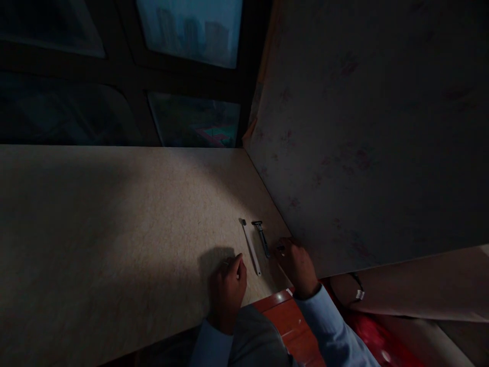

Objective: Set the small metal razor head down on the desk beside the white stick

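Note:
On a pale speckled counter (126, 214) lie a white toothbrush (250, 247) and, just right of it, a dark razor (262, 237), both pointing away from me. My left hand (228, 288) rests on the counter left of the toothbrush, fingers curled with a fingertip near the toothbrush handle. My right hand (296, 266) sits beside the razor's handle end, fingers curled around a small dark item I cannot make out. Both arms wear light blue sleeves.
A pale wall panel (367, 132) rises right of the counter. Dark window panes (191, 76) stand behind it. A red surface (290, 321) lies below the counter's near edge, and a dark cord with a white tag (358, 290) lies at the right.

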Action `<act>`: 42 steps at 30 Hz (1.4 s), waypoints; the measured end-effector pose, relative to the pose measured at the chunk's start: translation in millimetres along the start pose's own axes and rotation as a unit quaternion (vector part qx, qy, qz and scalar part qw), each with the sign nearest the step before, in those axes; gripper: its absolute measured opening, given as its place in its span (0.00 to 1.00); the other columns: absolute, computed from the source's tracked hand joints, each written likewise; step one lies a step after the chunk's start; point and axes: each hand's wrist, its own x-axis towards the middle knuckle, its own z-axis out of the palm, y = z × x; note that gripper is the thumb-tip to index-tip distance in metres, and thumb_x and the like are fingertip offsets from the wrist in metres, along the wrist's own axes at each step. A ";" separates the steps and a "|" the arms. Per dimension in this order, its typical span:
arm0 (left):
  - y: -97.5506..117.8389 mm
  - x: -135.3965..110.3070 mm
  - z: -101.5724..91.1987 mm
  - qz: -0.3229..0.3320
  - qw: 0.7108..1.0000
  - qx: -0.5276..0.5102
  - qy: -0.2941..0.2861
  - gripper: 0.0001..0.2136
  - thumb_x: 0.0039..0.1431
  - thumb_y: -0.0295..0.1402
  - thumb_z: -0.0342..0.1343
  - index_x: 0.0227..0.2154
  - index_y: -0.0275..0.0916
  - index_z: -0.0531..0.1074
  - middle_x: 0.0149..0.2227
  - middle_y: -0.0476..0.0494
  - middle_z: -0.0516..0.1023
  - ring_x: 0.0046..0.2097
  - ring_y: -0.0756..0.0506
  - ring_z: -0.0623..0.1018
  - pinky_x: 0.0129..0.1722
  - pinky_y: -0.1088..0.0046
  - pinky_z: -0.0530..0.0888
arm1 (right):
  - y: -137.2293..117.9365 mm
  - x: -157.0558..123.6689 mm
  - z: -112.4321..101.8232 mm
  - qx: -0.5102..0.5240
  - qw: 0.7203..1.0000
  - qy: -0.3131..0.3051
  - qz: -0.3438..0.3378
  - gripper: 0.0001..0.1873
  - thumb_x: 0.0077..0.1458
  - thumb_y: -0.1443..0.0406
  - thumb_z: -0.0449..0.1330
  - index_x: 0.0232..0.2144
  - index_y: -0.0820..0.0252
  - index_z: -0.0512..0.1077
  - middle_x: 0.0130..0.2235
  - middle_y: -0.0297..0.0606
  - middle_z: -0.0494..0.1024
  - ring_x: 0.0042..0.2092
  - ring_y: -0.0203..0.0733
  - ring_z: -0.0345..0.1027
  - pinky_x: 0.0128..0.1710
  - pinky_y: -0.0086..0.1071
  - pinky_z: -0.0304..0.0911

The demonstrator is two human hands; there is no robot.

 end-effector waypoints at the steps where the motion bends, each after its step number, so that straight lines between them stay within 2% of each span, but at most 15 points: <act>1: -0.1 0.0 0.2 -0.001 1.000 0.000 0.002 0.13 0.64 0.30 0.49 0.38 0.41 0.80 0.28 0.44 0.82 0.25 0.48 0.78 0.27 0.76 0.71 | -0.2 0.2 0.1 -0.002 1.000 -0.003 0.001 0.10 0.61 0.67 0.57 0.42 0.60 0.77 0.43 0.45 0.80 0.40 0.43 0.77 0.33 0.28 0.60; 5: -0.1 0.3 0.3 0.009 1.000 -0.001 0.018 0.13 0.64 0.30 0.49 0.37 0.40 0.80 0.28 0.45 0.82 0.26 0.49 0.78 0.26 0.76 0.70 | 0.3 -0.9 -1.3 -0.012 1.000 -0.008 -0.008 0.09 0.61 0.66 0.57 0.39 0.59 0.77 0.42 0.44 0.81 0.39 0.42 0.77 0.32 0.28 0.60; 8: 0.3 0.1 -0.6 0.013 1.000 0.003 0.018 0.12 0.64 0.29 0.50 0.37 0.41 0.80 0.26 0.46 0.81 0.25 0.49 0.78 0.26 0.76 0.70 | 5.1 -4.0 -3.1 -0.016 1.000 0.007 -0.010 0.09 0.61 0.65 0.57 0.41 0.58 0.77 0.44 0.44 0.80 0.40 0.43 0.77 0.34 0.29 0.62; 15: 1.4 -0.9 -2.0 -0.002 1.000 0.004 0.010 0.11 0.64 0.29 0.51 0.37 0.41 0.80 0.27 0.46 0.81 0.25 0.49 0.78 0.27 0.75 0.70 | 22.9 -7.5 -5.0 0.008 0.996 -0.019 -0.092 0.12 0.58 0.70 0.57 0.42 0.60 0.77 0.46 0.46 0.80 0.50 0.49 0.72 0.49 0.36 0.65; 20: 0.5 -1.4 -1.2 -0.001 1.000 -0.005 -0.002 0.12 0.64 0.29 0.51 0.38 0.40 0.80 0.28 0.46 0.81 0.26 0.49 0.79 0.29 0.75 0.72 | 32.1 -6.0 1.5 0.035 0.990 -0.037 -0.129 0.14 0.57 0.73 0.56 0.43 0.60 0.78 0.46 0.46 0.80 0.48 0.49 0.74 0.49 0.38 0.67; 25: -0.6 -3.0 1.3 0.004 1.000 0.007 0.004 0.11 0.64 0.29 0.51 0.37 0.40 0.80 0.28 0.46 0.81 0.26 0.49 0.78 0.27 0.76 0.70 | 39.1 -6.2 8.7 0.062 0.990 -0.017 -0.128 0.19 0.57 0.75 0.53 0.45 0.60 0.78 0.48 0.48 0.80 0.48 0.50 0.75 0.49 0.41 0.68; 33: 1.8 -5.5 3.4 0.029 0.999 0.033 0.009 0.11 0.63 0.29 0.52 0.39 0.42 0.80 0.27 0.46 0.80 0.26 0.48 0.78 0.27 0.74 0.71 | 44.4 -7.2 11.0 0.094 0.983 -0.005 -0.155 0.19 0.59 0.75 0.52 0.46 0.57 0.77 0.48 0.45 0.80 0.46 0.47 0.76 0.46 0.38 0.69; 35: 12.1 -10.5 6.1 0.051 0.998 0.030 -0.007 0.11 0.63 0.28 0.53 0.40 0.43 0.80 0.31 0.45 0.82 0.30 0.48 0.80 0.29 0.74 0.72 | 45.7 -7.5 10.6 0.098 0.983 -0.002 -0.157 0.18 0.59 0.74 0.52 0.47 0.57 0.76 0.49 0.46 0.79 0.46 0.47 0.76 0.46 0.38 0.69; 37: 28.2 -16.4 9.4 0.073 0.995 0.031 -0.055 0.12 0.62 0.27 0.54 0.44 0.46 0.79 0.37 0.44 0.83 0.32 0.48 0.81 0.31 0.75 0.73 | 46.9 -7.9 9.7 0.101 0.983 0.004 -0.156 0.18 0.59 0.74 0.53 0.47 0.58 0.76 0.48 0.47 0.79 0.45 0.47 0.76 0.45 0.39 0.70; 39: 47.8 -20.6 12.3 0.076 0.989 0.040 -0.124 0.15 0.61 0.27 0.55 0.49 0.47 0.76 0.35 0.46 0.83 0.31 0.48 0.80 0.30 0.76 0.73 | 48.4 -8.3 9.3 0.109 0.981 0.008 -0.158 0.18 0.58 0.74 0.54 0.47 0.58 0.75 0.46 0.46 0.79 0.43 0.47 0.76 0.43 0.38 0.70; 42: 75.0 -19.8 14.6 0.062 0.968 0.097 -0.223 0.21 0.61 0.28 0.56 0.57 0.44 0.70 0.30 0.45 0.81 0.30 0.46 0.80 0.28 0.74 0.72 | 51.8 -8.4 11.0 0.130 0.977 0.012 -0.171 0.20 0.58 0.76 0.52 0.47 0.57 0.75 0.45 0.44 0.80 0.43 0.45 0.75 0.44 0.37 0.70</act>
